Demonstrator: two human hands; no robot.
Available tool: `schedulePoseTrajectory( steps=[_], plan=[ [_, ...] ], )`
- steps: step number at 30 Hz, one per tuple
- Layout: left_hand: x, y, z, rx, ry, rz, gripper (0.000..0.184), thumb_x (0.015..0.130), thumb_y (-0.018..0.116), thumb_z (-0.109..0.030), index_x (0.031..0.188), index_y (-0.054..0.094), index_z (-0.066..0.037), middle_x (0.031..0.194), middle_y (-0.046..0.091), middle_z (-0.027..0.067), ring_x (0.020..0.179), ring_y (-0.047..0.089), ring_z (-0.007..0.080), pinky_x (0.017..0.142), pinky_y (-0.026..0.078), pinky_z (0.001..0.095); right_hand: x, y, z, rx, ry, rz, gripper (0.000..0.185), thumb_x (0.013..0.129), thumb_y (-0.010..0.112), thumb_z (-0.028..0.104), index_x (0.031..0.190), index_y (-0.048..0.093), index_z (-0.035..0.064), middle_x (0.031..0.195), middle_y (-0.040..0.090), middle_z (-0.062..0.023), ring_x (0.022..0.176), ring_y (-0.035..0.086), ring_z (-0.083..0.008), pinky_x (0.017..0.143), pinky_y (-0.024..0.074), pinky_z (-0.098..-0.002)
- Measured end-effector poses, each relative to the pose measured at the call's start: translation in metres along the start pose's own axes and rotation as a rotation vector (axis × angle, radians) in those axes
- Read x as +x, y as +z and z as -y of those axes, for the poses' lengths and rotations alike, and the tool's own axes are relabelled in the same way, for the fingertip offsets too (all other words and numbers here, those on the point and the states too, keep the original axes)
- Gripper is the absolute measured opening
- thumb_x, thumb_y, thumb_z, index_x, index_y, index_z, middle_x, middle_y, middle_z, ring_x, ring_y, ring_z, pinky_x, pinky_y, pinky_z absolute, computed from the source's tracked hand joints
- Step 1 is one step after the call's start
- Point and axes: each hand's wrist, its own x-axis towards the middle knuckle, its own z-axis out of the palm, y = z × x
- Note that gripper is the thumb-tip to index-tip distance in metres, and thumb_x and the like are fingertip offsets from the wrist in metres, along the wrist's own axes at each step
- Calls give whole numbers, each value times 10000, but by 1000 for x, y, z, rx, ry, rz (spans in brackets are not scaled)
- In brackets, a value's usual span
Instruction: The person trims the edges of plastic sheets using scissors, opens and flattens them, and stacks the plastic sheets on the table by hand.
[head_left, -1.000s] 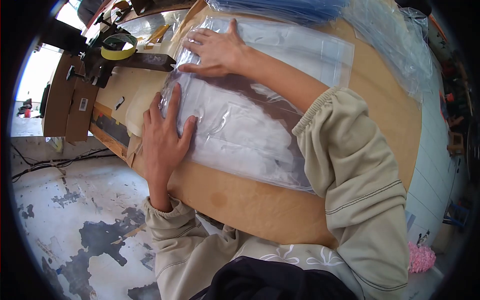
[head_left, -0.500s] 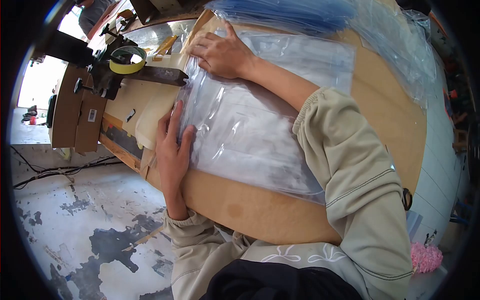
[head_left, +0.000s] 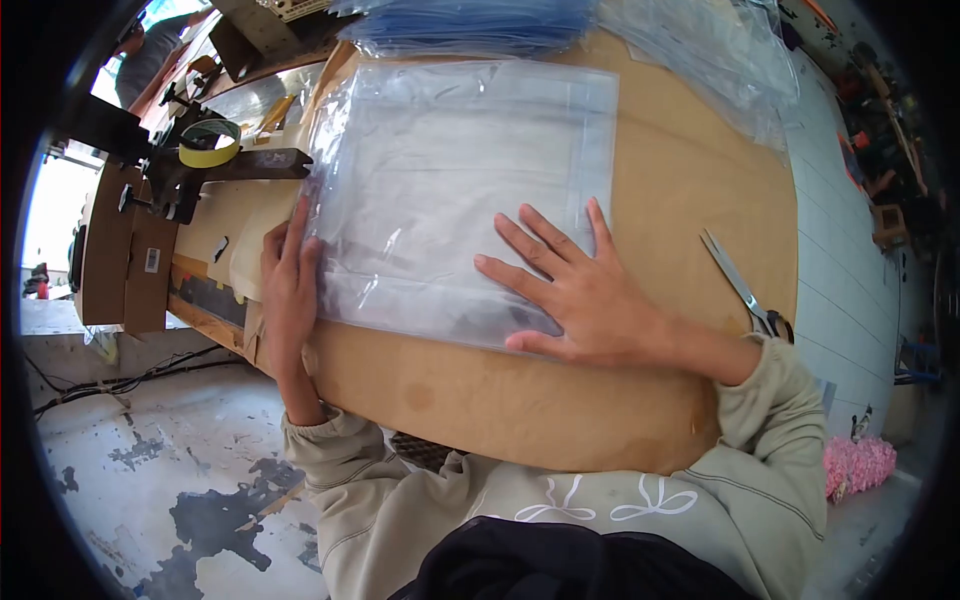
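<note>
A clear plastic sheet or bag (head_left: 450,170) lies flat on the brown table in front of me; I cannot tell how many layers it has. Along its left edge rests my left hand (head_left: 290,275), fingers stretched out and pointing away from me. My right hand (head_left: 580,290) is spread flat over the near right corner of the plastic, holding nothing. Just past the plastic's left edge reaches the dark metal arm (head_left: 260,165) of a machine, with a roll of yellow tape (head_left: 210,155) on it.
Scissors (head_left: 745,285) lie on the brown tabletop (head_left: 500,410) at the right. Stacked bluish plastic (head_left: 470,28) and loose clear plastic (head_left: 710,70) lie along the far side. A cardboard box (head_left: 120,250) stands left. Another person (head_left: 150,65) is at the far left.
My right hand has moved from the plastic's far left edge to its near right corner and spread out. My left hand stays by the left edge. The view has shifted, bringing the scissors into sight.
</note>
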Motion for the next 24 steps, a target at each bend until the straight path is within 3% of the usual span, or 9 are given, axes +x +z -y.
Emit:
schedulePoseTrajectory(
  steps=[5, 8, 11, 14, 17, 20, 21, 24],
  plan=[
    [2, -4, -15, 13, -152, -15, 444, 965, 425, -288, 1382, 429, -134, 1180, 505, 170, 1082, 507, 311, 944, 383, 357, -3, 9, -1, 30, -22, -140, 630, 876, 479, 557, 1376, 413, 180, 1475, 260, -188, 1390, 192, -330, 1016, 70, -711],
    [13, -8, 14, 4, -126, 23, 509, 958, 441, -328, 1377, 402, -42, 1183, 532, 188, 1092, 517, 293, 941, 385, 340, -10, 12, -6, 153, 263, -343, 644, 883, 544, 456, 1388, 365, 99, 1459, 247, -251, 1394, 183, -330, 1050, 148, -644],
    [20, -21, 12, -157, -229, 185, 564, 944, 477, -348, 1369, 382, 11, 1182, 560, 190, 1097, 526, 252, 927, 393, 316, -10, 12, -24, 737, 541, -547, 682, 876, 597, 334, 1391, 295, 4, 1430, 278, -285, 1381, 222, -326, 1074, 231, -521],
    [12, -17, -14, -403, -314, 226, 573, 927, 516, -326, 1366, 392, 20, 1173, 577, 162, 1105, 516, 196, 926, 389, 292, -9, -11, -31, 865, 666, -586, 706, 864, 618, 272, 1385, 253, -34, 1317, 429, -226, 1218, 443, -285, 967, 389, -385],
    [-1, -22, -23, -796, -478, 403, 568, 910, 548, -306, 1338, 422, 45, 1227, 546, 137, 1130, 490, 180, 959, 361, 283, -38, -54, -49, 1360, 995, -511, 628, 862, 636, 232, 1349, 341, -35, 1232, 506, -143, 1170, 469, -209, 991, 360, -328],
    [-12, -24, -18, -808, -353, 683, 577, 894, 576, -306, 1310, 438, 70, 1256, 516, 122, 1138, 480, 179, 975, 348, 287, -72, -60, -76, 1513, 994, -311, 537, 827, 661, 218, 1240, 445, -48, 940, 555, -54, 797, 522, -96, 671, 432, -271],
    [-12, -22, -31, -860, -312, 669, 614, 876, 606, -302, 1327, 408, 66, 1278, 494, 119, 1128, 482, 180, 974, 351, 288, -81, -55, -78, 1443, 937, -270, 418, 829, 650, 177, 1162, 522, -42, 973, 584, -67, 870, 550, -124, 745, 452, -295],
    [2, -13, -61, -582, -117, 621, 627, 869, 619, -277, 1339, 382, 64, 1254, 503, 121, 1124, 483, 176, 962, 366, 284, -85, -45, -50, 1261, 842, -584, 401, 831, 636, 136, 1171, 516, -39, 1058, 589, -87, 958, 556, -160, 828, 455, -319]
  ],
)
